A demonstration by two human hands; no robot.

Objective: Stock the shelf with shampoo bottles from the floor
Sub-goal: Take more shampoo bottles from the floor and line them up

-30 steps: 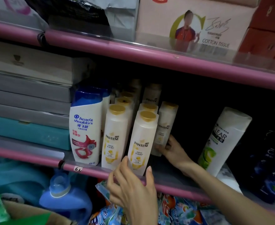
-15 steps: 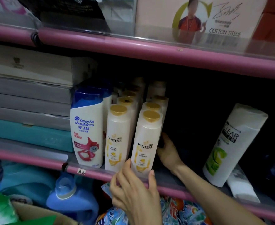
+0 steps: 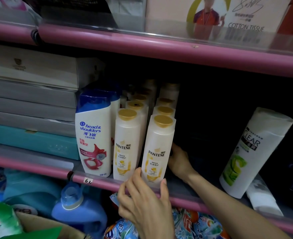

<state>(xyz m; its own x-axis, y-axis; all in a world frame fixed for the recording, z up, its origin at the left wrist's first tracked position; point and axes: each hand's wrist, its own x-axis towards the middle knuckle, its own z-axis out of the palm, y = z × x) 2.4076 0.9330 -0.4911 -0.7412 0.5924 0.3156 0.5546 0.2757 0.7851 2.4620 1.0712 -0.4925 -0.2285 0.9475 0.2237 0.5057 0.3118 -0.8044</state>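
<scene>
Two rows of white Pantene shampoo bottles with gold caps stand on the middle shelf (image 3: 38,166). My left hand (image 3: 145,200) grips the base of the front bottle of the right row (image 3: 157,149), thumb on its right side and fingers on its left. My right hand (image 3: 179,163) reaches into the shelf and presses against the right side of that row, its fingertips hidden behind the front bottle. The left row's front bottle (image 3: 125,145) stands beside a blue-capped Head & Shoulders bottle (image 3: 94,135).
A white Clear bottle (image 3: 252,152) leans at the right, with another white bottle (image 3: 263,199) lying under it. Stacked flat boxes (image 3: 30,104) fill the shelf's left. A dark gap lies between the Pantene rows and the Clear bottle. A blue detergent jug (image 3: 76,209) sits below.
The tilted Pantene bottle that my right hand held has been pushed upright into the right row. My left hand stayed on the front bottle's base.
</scene>
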